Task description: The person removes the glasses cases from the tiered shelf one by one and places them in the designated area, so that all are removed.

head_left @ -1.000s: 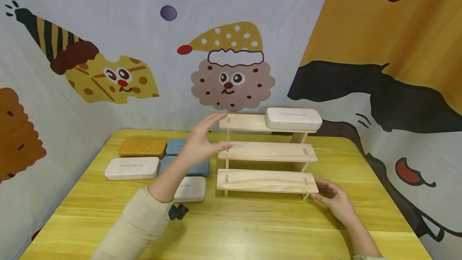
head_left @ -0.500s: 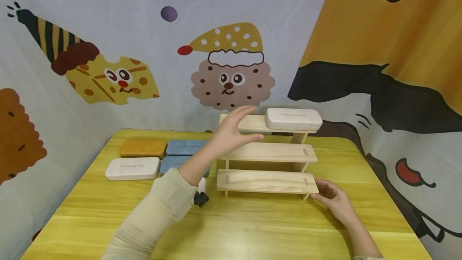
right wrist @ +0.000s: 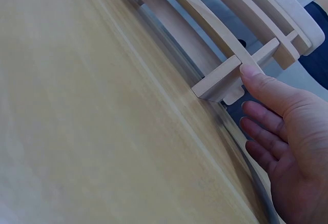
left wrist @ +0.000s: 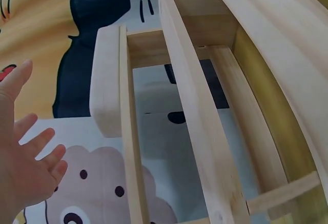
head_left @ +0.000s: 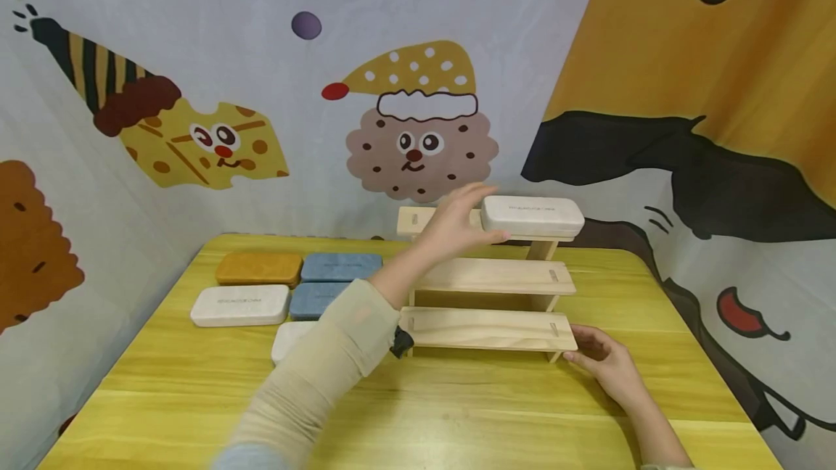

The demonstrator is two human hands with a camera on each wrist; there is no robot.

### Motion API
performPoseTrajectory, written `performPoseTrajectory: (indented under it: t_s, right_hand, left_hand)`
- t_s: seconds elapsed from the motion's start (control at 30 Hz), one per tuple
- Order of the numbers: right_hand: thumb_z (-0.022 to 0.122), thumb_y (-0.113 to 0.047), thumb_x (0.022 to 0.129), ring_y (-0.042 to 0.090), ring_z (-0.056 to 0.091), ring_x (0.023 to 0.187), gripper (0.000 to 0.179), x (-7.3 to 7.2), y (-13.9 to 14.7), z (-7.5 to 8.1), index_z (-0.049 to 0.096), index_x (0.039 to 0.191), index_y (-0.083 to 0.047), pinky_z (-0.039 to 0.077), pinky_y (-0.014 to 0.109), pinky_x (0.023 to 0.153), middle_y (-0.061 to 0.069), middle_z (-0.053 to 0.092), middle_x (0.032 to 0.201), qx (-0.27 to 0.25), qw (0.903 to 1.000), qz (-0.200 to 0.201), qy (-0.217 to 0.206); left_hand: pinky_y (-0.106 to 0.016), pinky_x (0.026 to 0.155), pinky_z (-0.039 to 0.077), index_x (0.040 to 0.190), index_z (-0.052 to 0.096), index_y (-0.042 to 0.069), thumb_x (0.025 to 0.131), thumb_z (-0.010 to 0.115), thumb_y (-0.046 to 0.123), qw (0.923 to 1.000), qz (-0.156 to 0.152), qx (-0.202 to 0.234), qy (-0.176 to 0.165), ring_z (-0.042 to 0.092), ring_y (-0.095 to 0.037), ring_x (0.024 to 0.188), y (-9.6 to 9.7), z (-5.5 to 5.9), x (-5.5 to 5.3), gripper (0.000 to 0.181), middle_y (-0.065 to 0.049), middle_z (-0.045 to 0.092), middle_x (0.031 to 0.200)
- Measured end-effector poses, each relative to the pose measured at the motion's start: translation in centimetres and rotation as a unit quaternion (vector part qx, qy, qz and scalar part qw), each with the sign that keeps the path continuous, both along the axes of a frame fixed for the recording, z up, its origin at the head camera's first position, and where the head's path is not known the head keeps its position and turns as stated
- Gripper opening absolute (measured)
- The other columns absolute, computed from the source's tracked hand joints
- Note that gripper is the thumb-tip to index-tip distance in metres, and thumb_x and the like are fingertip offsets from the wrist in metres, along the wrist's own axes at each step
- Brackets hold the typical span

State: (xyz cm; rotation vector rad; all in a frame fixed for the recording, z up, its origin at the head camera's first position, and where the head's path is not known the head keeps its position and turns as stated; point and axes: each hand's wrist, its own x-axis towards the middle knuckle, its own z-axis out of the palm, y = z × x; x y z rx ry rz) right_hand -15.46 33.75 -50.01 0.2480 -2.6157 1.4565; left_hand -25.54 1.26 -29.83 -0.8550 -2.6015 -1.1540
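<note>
A white oblong case (head_left: 532, 215) lies on the right part of the top shelf of a three-tier wooden rack (head_left: 486, 328). My left hand (head_left: 455, 225) is at the case's left end, thumb and fingers parted. In the left wrist view, the left hand (left wrist: 31, 157) holds nothing, and a gap shows between it and the white case (left wrist: 106, 80). At the rack's lower right end is my right hand (head_left: 607, 363). The right wrist view shows that hand's thumb (right wrist: 261, 83) touching the bottom shelf's end, the other fingers loosely bent beside it.
On the yellow wooden table (head_left: 457, 412), left of the rack, lie a mustard case (head_left: 257, 268), two blue cases (head_left: 342, 267) and two more white cases (head_left: 239, 305). My left forearm passes over some of them. A cartoon-printed cloth (head_left: 418, 20) hangs behind the table.
My left hand has moved right and slightly up, from the rack's left end to the white case on the top shelf. The right hand has stayed at the lower right end.
</note>
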Motion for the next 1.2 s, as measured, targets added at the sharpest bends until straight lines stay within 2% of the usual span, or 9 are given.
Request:
performPoseTrajectory:
  t_s: [0.37, 0.57, 0.83, 1.03, 1.2]
  right_hand:
    - [0.076, -0.016, 0.084, 0.002, 0.058, 0.095, 0.046, 0.0, 0.0, -0.1, 0.059, 0.123, 0.001, 0.047, 0.015, 0.078, 0.014, 0.063, 0.112, -0.004, 1.0, 0.004, 0.0]
    - [0.076, -0.016, 0.084, 0.002, 0.058, 0.095, 0.046, -0.1, 0.0, -0.1, 0.059, 0.123, 0.001, 0.047, 0.015, 0.078, 0.015, 0.063, 0.113, -0.003, 1.0, 0.004, 0.002]
    - [0.076, -0.016, 0.084, 0.001, 0.058, 0.096, 0.047, -0.2, 0.0, -0.2, 0.059, 0.123, 0.002, 0.047, 0.015, 0.078, 0.016, 0.063, 0.113, -0.003, 1.0, 0.003, 0.001]
    - [0.076, -0.014, 0.084, 0.003, 0.059, 0.096, 0.047, -0.3, 0.1, -0.3, 0.058, 0.124, 0.002, 0.048, 0.016, 0.078, 0.015, 0.063, 0.113, -0.011, 0.9999, 0.012, 0.005]
    - [0.076, -0.014, 0.084, 0.003, 0.059, 0.096, 0.046, -0.3, 0.2, -0.3, 0.059, 0.124, 0.002, 0.048, 0.015, 0.078, 0.015, 0.063, 0.113, -0.008, 0.9999, 0.013, 0.007]
  left_hand:
    - [-0.04, 0.111, 0.024, 0.145, 0.044, 0.018, 0.082, 0.075, 0.042, 0.9993, 0.004, -0.038, -0.002, 0.029, -0.019, 0.137, 2.2, -0.6, -2.3, 0.074, -0.001, 0.038, 0.149]
    - [-0.037, 0.113, 0.02, 0.144, 0.046, 0.016, 0.082, 0.074, 0.043, 0.9986, 0.004, -0.051, 0.011, 0.03, -0.018, 0.137, 3.2, -1.4, -3.5, 0.073, -0.001, 0.041, 0.147]
    - [-0.031, 0.11, 0.026, 0.143, 0.047, 0.016, 0.082, 0.073, 0.047, 0.9989, 0.01, -0.045, 0.003, 0.036, -0.017, 0.133, 4.6, -1.8, -4.3, 0.073, -0.001, 0.044, 0.144]
    - [-0.035, 0.109, 0.027, 0.142, 0.048, 0.017, 0.082, 0.073, 0.048, 0.9962, 0.034, -0.077, 0.022, 0.038, -0.018, 0.131, 5.6, -2.0, -4.8, 0.073, 0.001, 0.047, 0.142]
    - [-0.035, 0.111, 0.024, 0.144, 0.046, 0.019, 0.082, 0.072, 0.05, 0.9947, 0.051, -0.088, 0.011, 0.037, -0.019, 0.133, 6.0, -2.3, -5.0, 0.074, 0.001, 0.045, 0.144]
